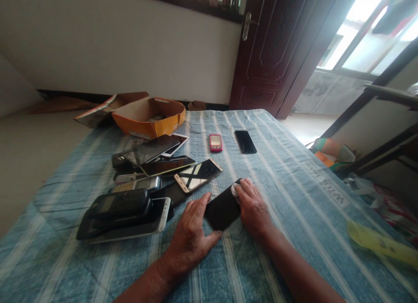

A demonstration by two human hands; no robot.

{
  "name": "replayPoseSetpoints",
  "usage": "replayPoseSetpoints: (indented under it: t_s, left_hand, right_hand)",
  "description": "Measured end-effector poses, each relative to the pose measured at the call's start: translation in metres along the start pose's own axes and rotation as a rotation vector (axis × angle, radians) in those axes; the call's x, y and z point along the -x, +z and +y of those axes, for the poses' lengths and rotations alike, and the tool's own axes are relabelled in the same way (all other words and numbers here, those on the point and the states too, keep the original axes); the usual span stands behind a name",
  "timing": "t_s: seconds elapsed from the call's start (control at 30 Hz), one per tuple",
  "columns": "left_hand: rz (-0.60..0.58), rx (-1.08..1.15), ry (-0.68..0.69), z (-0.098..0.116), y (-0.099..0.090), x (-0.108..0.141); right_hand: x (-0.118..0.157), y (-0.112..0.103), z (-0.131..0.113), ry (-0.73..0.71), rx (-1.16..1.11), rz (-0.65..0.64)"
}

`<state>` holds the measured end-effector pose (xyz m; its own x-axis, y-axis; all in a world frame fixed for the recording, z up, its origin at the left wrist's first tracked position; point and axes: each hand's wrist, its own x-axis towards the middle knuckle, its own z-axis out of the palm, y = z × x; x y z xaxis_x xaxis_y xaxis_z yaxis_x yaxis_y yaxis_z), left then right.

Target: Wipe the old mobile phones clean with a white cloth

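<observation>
A dark-red door [277, 46] adjoins the pale wall [163, 46].

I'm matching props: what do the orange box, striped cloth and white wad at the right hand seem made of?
Orange box: probably cardboard, matte, printed outside; its plain tan inside and thin walls suggest it. Striped cloth: matte woven fabric, perhaps cotton, judging by its soft creases. White wad, at the right hand: soft tissue or fabric, crumpled; too small to tell which.

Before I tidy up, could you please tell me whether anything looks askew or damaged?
The glossy black rectangular phone lies askew, overlapping the white-framed rectangular phone near the open orange cardboard box; I cannot confirm damage.
</observation>
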<state>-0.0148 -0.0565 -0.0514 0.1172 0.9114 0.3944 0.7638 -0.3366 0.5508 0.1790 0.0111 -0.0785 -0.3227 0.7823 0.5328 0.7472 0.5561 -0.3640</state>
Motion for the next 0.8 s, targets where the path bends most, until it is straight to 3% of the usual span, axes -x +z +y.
replayPoseSetpoints:
  t_s: [0.2,0.37,0.53,0.63,0.8]
  left_hand:
    - [0.132,0.155,-0.057,0.007,-0.011,0.002]
    - [0.221,0.251,-0.199,0.005,-0.016,0.002]
    - [0.259,0.303,-0.235,0.003,-0.016,0.003]
    - [0.282,0.31,-0.235,0.006,-0.019,0.003]
    - [0.236,0.186,-0.172,0.007,-0.019,0.0]
  right_hand:
    - [0.002,-0.001,-0.037,-0.167,-0.027,-0.13]
    - [0.006,0.006,-0.069,-0.374,-0.123,-0.19]
    - [0.007,-0.007,-0.087,-0.561,-0.329,-0.242]
    - [0.007,-0.02,-0.085,-0.548,-0.438,-0.168]
    - [-0.001,-0.03,-0.049,-0.346,-0.381,0.14]
